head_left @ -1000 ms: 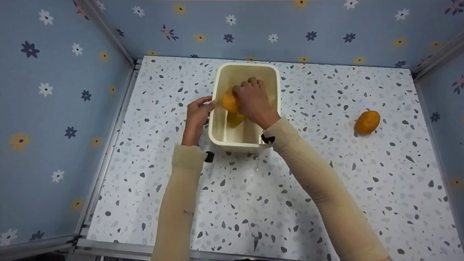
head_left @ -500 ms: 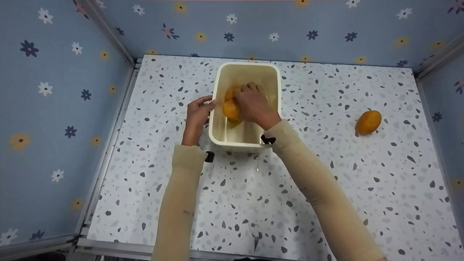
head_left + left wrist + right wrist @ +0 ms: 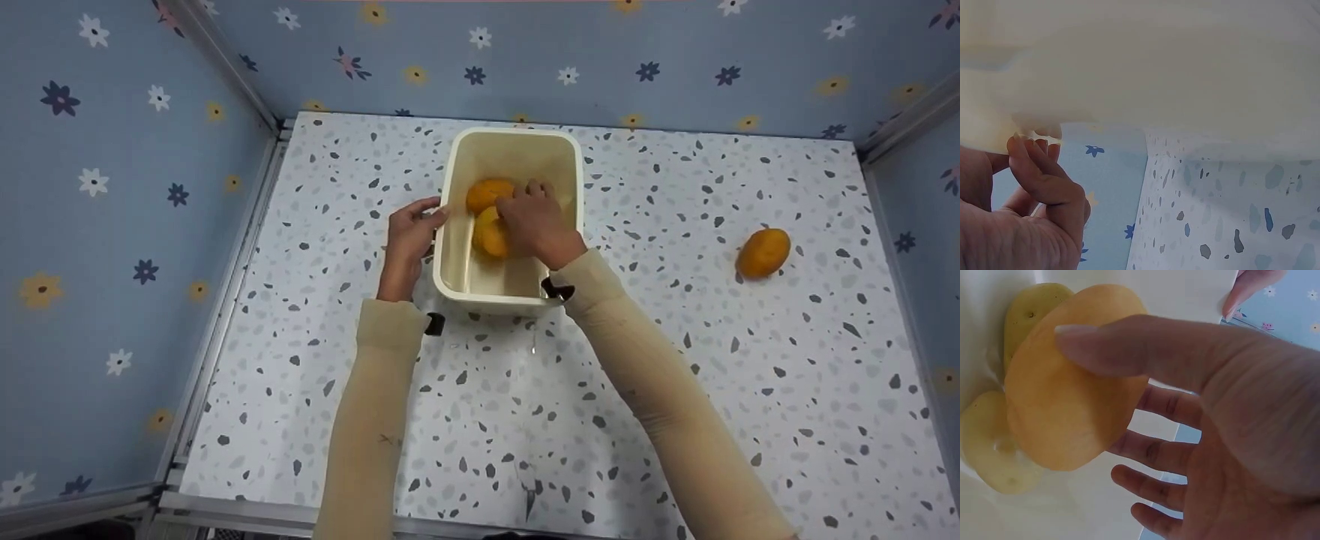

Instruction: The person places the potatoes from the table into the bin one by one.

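Observation:
A cream plastic bin [image 3: 461, 296] stands upright on the table. My right hand [image 3: 536, 221] reaches inside it and holds an orange-yellow mango [image 3: 490, 234]. In the right wrist view the thumb lies across this held mango [image 3: 1078, 382], fingers at its far side. Behind it, against the bin, show a mango with a stem dimple [image 3: 1030, 315] and another yellow one [image 3: 999, 444]. From the head, an orange mango [image 3: 486, 195] lies just beyond the held one. My left hand [image 3: 409, 236] grips the bin's left rim; the left wrist view shows its curled fingers [image 3: 1044, 185] at the plastic.
A separate orange mango [image 3: 763, 253] lies on the speckled white table [image 3: 660, 300], right of the bin. Blue flowered panels [image 3: 525, 60] enclose the back and sides. A metal frame edge [image 3: 225, 337] runs along the left.
The right hand has shifted slightly right and nearer with its mango, lower in the bin. The orange mango beyond it has come into fuller view. The left hand stays at the rim.

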`<control>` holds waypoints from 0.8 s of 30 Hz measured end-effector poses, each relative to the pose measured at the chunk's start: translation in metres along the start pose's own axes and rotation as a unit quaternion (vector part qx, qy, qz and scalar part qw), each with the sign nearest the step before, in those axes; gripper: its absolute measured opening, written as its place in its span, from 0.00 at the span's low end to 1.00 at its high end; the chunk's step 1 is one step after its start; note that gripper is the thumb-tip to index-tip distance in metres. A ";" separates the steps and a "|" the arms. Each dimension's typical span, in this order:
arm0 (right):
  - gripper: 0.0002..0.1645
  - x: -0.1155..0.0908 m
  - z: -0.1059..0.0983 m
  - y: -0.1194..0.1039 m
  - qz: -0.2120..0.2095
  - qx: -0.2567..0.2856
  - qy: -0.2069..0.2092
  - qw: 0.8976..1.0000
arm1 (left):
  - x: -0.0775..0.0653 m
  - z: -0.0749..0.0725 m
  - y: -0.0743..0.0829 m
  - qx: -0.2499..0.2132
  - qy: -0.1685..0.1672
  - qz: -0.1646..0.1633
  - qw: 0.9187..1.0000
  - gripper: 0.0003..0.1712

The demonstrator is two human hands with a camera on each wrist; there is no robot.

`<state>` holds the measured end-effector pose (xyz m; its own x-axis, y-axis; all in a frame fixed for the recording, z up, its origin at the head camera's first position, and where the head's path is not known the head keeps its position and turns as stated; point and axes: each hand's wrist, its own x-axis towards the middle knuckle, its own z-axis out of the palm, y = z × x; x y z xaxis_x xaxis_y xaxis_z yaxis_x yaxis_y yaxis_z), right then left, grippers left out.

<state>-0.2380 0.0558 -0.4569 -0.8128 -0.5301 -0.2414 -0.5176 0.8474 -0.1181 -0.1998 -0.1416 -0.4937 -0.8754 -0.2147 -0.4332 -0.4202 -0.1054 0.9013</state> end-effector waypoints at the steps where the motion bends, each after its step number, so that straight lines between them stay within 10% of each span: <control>1: 0.20 0.000 0.001 0.000 0.002 -0.002 -0.004 1.000 | 0.000 0.000 0.000 0.000 0.000 0.001 1.000 0.22; 16: 0.38 -0.002 0.012 0.003 0.016 -0.017 -0.070 0.997 | -0.002 0.003 -0.003 0.000 -0.002 -0.003 1.000 0.21; 24: 0.32 -0.001 0.009 0.001 0.014 -0.018 -0.071 0.997 | -0.002 0.001 0.000 -0.013 -0.003 0.007 1.000 0.20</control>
<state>-0.2352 0.0571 -0.4651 -0.7828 -0.4946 -0.3775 -0.5063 0.8590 -0.0757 -0.1986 -0.1401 -0.4929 -0.8823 -0.2105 -0.4210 -0.4022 -0.1278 0.9066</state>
